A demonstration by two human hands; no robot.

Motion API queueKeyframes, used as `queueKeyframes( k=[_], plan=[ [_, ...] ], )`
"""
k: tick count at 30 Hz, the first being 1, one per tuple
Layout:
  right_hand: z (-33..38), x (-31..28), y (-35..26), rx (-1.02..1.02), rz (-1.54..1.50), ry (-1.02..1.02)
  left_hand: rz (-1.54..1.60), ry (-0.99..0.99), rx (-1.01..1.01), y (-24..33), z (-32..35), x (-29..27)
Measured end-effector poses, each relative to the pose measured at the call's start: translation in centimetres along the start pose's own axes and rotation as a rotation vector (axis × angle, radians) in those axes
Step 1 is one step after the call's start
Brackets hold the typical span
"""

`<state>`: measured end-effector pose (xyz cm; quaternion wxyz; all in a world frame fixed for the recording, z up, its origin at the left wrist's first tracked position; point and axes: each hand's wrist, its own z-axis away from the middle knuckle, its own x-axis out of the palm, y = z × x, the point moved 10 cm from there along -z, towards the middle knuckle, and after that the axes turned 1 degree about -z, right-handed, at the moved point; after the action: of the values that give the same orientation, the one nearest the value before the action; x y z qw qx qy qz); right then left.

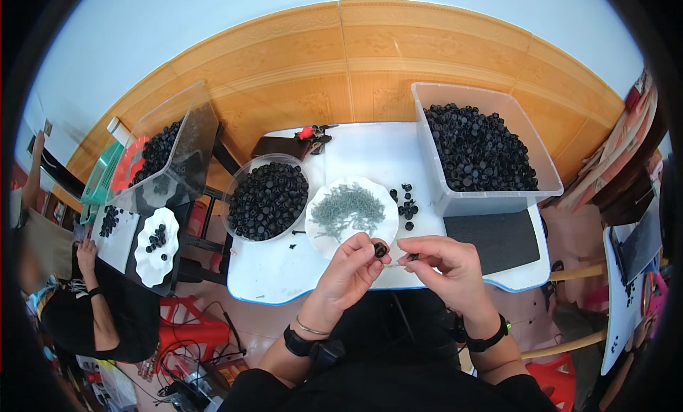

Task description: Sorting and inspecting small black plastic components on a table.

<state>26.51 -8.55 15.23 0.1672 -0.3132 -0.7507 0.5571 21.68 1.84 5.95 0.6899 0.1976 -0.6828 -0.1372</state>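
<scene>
Above the front edge of a white table (274, 273), my left hand (348, 273) pinches a round black plastic cap (380, 250) between thumb and fingers, its round face turned up. Close to its right, my right hand (449, 270) is closed at the fingertips on a small dark piece (413, 257), too small to name. The two hands are slightly apart. Just beyond them stands a white scalloped plate (318, 234) heaped with thin grey screws (348, 209). Several loose black caps (408, 209) lie on the table right of the plate.
A round clear tub (304, 181) of black parts stands left of the plate. At the back right is a large clear bin (491, 201) full of black caps, with a dark grey mat (491, 241) before it. On the left, another person's hand (86, 255) rests by a second table.
</scene>
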Motion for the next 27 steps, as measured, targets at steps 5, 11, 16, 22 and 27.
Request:
queueKeyframes(
  k=[5, 11, 16, 22, 27],
  plan=[
    [-0.1, -0.3, -0.1, -0.041, -0.042, 0.073, 0.016, 0.041, -0.011, -0.1, 0.0, 0.3],
    [-0.2, -0.3, -0.3, -0.072, 0.024, 0.058, -0.021, 0.038, 0.015, -0.1, 0.1, 0.3],
    [-0.2, -0.3, 0.0, -0.078, 0.024, 0.075, -0.041, 0.016, 0.016, -0.2, 0.1, 0.5],
    [-0.2, -0.1, -1.9, -0.239, 0.287, 0.098, -0.075, 0.011, 0.024, -0.1, 0.1, 0.5],
    [-0.2, -0.3, -1.9, -0.241, 0.285, 0.124, -0.097, 0.002, 0.016, -0.3, 0.0, 0.6]
  ],
)
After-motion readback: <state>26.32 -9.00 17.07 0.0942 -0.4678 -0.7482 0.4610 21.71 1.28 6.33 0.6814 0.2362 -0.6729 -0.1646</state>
